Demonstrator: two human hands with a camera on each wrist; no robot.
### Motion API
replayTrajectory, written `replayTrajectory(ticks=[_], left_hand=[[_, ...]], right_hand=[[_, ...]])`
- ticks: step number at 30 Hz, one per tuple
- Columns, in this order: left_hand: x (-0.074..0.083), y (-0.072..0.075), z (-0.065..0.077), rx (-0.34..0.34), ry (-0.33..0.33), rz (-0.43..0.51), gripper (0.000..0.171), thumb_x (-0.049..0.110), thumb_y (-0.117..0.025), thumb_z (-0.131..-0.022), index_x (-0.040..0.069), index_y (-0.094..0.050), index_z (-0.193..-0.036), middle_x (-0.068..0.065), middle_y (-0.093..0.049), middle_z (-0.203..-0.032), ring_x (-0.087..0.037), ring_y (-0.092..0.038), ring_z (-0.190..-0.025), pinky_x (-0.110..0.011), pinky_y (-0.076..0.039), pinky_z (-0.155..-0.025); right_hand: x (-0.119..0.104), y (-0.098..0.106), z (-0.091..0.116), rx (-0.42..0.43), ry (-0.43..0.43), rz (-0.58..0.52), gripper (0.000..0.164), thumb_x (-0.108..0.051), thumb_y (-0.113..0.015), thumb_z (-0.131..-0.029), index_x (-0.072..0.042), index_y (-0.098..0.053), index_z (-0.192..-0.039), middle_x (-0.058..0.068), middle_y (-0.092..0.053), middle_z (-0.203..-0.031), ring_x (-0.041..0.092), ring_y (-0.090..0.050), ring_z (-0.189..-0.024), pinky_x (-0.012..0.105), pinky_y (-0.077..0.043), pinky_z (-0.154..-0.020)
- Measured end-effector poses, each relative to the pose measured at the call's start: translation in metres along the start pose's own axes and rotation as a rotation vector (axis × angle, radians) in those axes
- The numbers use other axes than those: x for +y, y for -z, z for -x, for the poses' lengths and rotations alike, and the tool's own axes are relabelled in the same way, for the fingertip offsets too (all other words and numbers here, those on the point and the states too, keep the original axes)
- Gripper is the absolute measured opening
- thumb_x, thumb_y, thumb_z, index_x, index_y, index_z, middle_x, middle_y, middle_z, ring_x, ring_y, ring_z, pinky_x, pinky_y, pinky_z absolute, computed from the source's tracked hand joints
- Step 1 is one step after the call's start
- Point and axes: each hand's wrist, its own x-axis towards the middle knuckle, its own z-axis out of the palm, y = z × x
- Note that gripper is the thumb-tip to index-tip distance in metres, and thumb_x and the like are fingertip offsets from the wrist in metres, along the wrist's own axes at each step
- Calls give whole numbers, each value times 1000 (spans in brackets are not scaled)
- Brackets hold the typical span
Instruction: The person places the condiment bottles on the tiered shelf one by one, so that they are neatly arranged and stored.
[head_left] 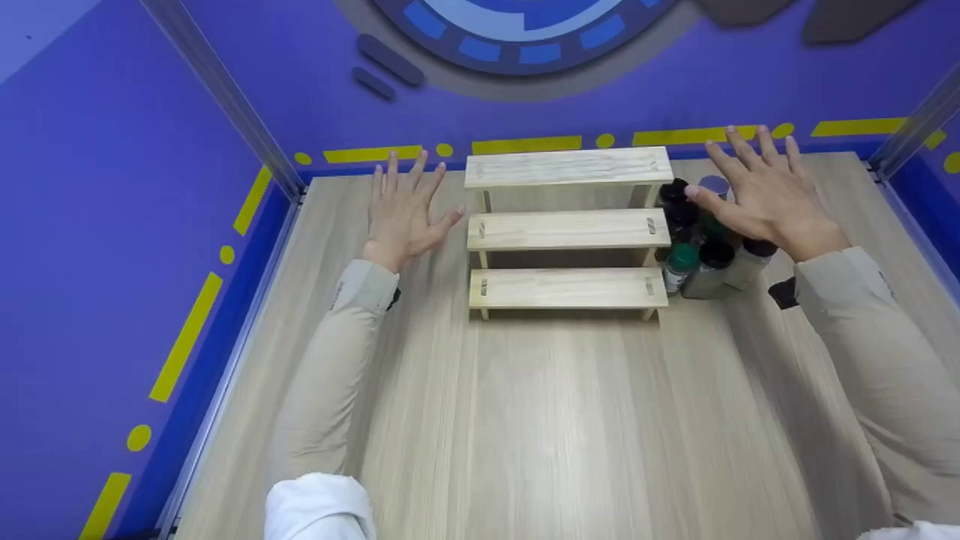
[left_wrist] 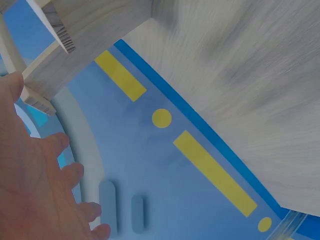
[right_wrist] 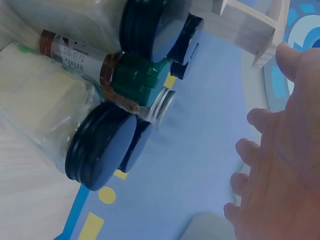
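A pale wooden rack [head_left: 568,229] with three stepped shelves stands toward the back of the table, its shelves bare. Left of it is my left hand [head_left: 405,214], fingers spread, holding nothing; the thumb points at the rack's side. My right hand [head_left: 772,199] is spread too, held over a cluster of jars at the rack's right side, with nothing in its grasp. Among them are a green-capped bottle [head_left: 681,264] and a black-lidded jar [head_left: 715,262]. In the right wrist view, a clear jar [right_wrist: 45,107] with a dark lid and a brown, labelled bottle [right_wrist: 80,57] lie near that hand.
The wood-grain table [head_left: 562,420] runs up to a blue back wall [head_left: 247,45] with yellow markings. Another blue panel [head_left: 90,247] closes the left side, and a metal post [head_left: 225,90] marks the corner. Several more jars are partly hidden under the right hand.
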Motion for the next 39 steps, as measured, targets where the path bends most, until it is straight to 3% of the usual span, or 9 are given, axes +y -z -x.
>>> replayTrajectory(ticks=[5,10,19,26,31,32,34,37,39], left_hand=[[0,2,2,-3,2,9,87,79,-29,-102,29,-17,-172,-3,-3,-181,-46,8,-164,-60,6,-134],[3,3,6,16,8,77,82,74,-31,-105,27,-23,-171,-6,-11,-180,-45,4,-164,-61,4,-134],[11,0,23,63,22,258,75,65,-34,-109,24,-25,-171,-7,-17,-180,-45,-2,-165,-61,0,-134],[17,-17,45,108,27,449,75,59,-43,-109,19,-28,-170,-10,-25,-177,-41,-19,-163,-59,-12,-134],[23,-38,56,128,10,642,75,57,-48,-109,13,-30,-168,-11,-30,-174,-34,-27,-161,-56,-20,-133],[23,-42,59,124,11,682,75,56,-49,-109,12,-30,-168,-11,-31,-174,-34,-28,-161,-55,-22,-133],[24,-49,64,104,26,762,75,53,-52,-109,11,-32,-167,-11,-34,-172,-34,-31,-159,-53,-27,-131],[25,-59,68,48,45,886,70,45,-54,-110,7,-34,-165,-14,-39,-169,-40,-40,-153,-54,-37,-126],[26,-63,69,-3,55,963,65,40,-55,-111,6,-37,-164,-17,-43,-166,-42,-48,-147,-54,-44,-121]], right_hand=[[3,2,4,20,12,-14,89,-74,-27,-107,-18,-6,-173,13,11,-179,44,19,-161,68,20,-126],[6,4,13,80,39,-114,87,-68,-37,-108,-16,-13,-172,17,3,-179,46,10,-163,68,13,-129],[14,-1,39,215,22,-296,83,-53,-59,-106,-15,-25,-171,16,-14,-179,56,-16,-159,83,-14,-121],[23,-21,58,335,-12,-440,77,-43,-71,-102,-15,-38,-166,23,-33,-171,53,-27,-156,79,-17,-123],[35,-41,71,438,-11,-544,72,-30,-77,-99,-16,-46,-162,24,-43,-164,52,-32,-154,76,-19,-125],[37,-46,73,461,-10,-552,72,-28,-79,-98,-17,-48,-161,23,-45,-163,51,-35,-152,72,-22,-126],[41,-57,75,502,-13,-561,70,-24,-81,-96,-18,-51,-160,21,-49,-160,46,-42,-149,52,-30,-129],[46,-73,80,544,-14,-588,69,-18,-83,-94,-19,-54,-157,20,-54,-156,21,-50,-145,21,-35,-118],[49,-83,82,564,-22,-611,69,-13,-84,-93,-17,-56,-156,21,-56,-153,3,-50,-139,8,-34,-110]])
